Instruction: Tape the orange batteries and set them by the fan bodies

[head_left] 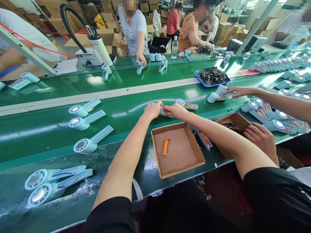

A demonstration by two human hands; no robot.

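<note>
My left hand (153, 110) and my right hand (177, 111) meet over the green conveyor belt. The right fingers close on an orange battery pack (166, 111), mostly covered by the hand. Below it is a light-blue fan handle (167, 115), partly hidden. My left fingertips are pinched beside it; what they grip is too small to name. Just behind lies an open fan (180, 102) with an orange battery in its handle. Below my wrists, a cardboard tray (178, 161) contains one loose orange battery (165, 146).
Several light-blue fans (82, 124) lie on the belt (131, 129) at left. A co-worker's hand (239, 92) reaches toward a fan (213, 97) at right; another hand (261, 139) holds a cardboard box (239, 120). A blue tray (209, 85) of black parts sits beyond.
</note>
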